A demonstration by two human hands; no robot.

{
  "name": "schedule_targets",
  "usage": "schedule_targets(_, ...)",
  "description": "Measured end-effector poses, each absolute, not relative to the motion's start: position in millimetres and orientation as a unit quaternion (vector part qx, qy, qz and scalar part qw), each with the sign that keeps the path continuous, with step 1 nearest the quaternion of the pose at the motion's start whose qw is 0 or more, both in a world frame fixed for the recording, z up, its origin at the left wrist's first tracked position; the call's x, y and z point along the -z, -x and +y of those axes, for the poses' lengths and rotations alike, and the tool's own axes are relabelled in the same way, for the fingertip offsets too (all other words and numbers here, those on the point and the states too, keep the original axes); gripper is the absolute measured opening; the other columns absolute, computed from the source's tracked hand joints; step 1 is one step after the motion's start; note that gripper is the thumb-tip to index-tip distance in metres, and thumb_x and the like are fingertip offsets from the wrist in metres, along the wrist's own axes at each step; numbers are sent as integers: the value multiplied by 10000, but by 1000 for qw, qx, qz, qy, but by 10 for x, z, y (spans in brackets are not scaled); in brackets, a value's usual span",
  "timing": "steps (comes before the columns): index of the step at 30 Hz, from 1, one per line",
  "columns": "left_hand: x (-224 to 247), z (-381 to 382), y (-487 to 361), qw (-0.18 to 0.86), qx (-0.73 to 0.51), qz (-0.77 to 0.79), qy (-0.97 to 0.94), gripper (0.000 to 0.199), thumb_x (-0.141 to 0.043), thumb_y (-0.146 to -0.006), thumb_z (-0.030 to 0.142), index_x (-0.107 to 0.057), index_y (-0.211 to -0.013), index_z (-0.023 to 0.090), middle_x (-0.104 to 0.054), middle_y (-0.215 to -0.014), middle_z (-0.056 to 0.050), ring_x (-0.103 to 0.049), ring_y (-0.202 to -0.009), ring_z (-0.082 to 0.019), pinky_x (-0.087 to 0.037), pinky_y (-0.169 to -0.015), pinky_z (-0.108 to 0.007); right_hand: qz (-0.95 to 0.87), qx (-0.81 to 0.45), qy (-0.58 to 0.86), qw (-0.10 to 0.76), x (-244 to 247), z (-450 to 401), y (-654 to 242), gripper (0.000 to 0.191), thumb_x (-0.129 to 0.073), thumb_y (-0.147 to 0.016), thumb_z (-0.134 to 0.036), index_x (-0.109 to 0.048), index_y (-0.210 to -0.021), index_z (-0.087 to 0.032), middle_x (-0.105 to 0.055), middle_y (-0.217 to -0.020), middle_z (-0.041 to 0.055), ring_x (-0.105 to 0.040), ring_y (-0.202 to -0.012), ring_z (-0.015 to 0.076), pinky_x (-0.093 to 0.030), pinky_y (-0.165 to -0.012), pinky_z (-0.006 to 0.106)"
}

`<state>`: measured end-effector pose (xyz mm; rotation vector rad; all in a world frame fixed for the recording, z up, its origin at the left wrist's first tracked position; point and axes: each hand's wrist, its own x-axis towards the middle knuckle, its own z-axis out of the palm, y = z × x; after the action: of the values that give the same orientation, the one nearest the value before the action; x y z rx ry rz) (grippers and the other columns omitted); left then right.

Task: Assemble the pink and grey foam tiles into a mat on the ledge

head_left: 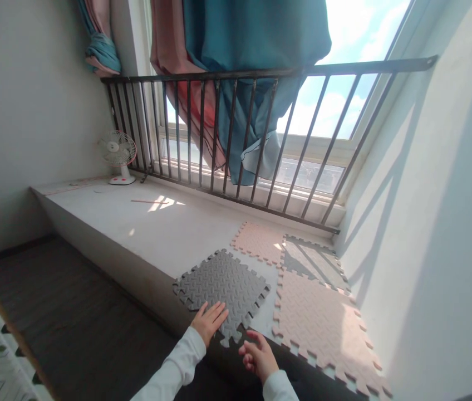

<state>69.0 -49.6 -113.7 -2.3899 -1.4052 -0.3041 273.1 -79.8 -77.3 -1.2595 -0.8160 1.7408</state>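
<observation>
A grey foam mat tile (223,281) with toothed edges lies askew across the ledge's front, its near corner jutting past the edge. My left hand (210,322) is on the tile's near left edge, fingers over the top and thumb hidden, seemingly gripping it. Just right of the near corner is my right hand (259,355), its fingers partly curled with a gap at the thumb, and nothing shows in it. To the right lies a larger-looking pink foam tile (317,312), joined to another grey tile (309,259). Behind is a second pink tile (259,239).
The white ledge (169,223) runs below a dark metal railing (236,139) and a window with curtains (256,39). A small fan (119,156) stands at the far left. The right wall (423,223) borders the tiles. Below left is dark floor (73,312).
</observation>
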Motion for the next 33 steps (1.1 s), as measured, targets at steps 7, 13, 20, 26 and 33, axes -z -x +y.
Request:
schedule_targets(7, 898, -507, -393, 196, 103, -514, 829, 570, -304, -761, 24, -358, -1239, 331, -467, -1251, 24, -350, -1175, -103, -182, -982, -301, -318, -672, 509, 433, 724, -832, -2732, 545, -727, -391, -465, -479, -778, -172, -553, -480, -16, -426, -377, 59, -241, -378, 164)
schedule_targets(13, 665, -361, 49, 180, 84, -554, 809, 619, -278, -712, -16, -386, -1230, 305, -454, -1260, 14, -363, -1167, -106, -212, -959, -295, -319, -665, 519, 432, 727, -834, -2730, 513, -717, -399, -447, -472, -756, -171, -562, -474, -12, -425, -381, 55, -237, -384, 165)
schedule_targets(20, 301, -89, 565, 100, 49, -638, 762, 696, -208, -667, -53, -366, -1234, 317, -399, -1297, 33, -344, -1187, -116, -254, -952, -330, -301, -661, 547, 415, 828, -745, -2701, 546, -706, -303, -463, -459, -696, -176, -532, -425, -16, -410, -340, 68, -209, -355, 175)
schedule_targets(26, 43, 61, 868, 2, -5, -684, 730, 709, -208, -667, -57, -318, -1251, 330, -327, -1339, 43, -279, -1225, -122, -220, -982, -377, -304, -662, 548, 412, 790, -746, -2683, 501, -695, -331, -450, -452, -675, -179, -528, -419, -17, -401, -332, 63, -201, -355, 173)
schedule_targets(33, 96, 193, 1032, -49, -41, -702, 710, 723, -243, -634, -46, -323, -1257, 313, -304, -1355, 26, -257, -1236, -137, -212, -982, -404, -326, -660, 535, 415, 717, -781, -2702, 408, -675, -447, -398, -466, -711, -168, -554, -460, -21, -417, -358, 50, -234, -377, 167)
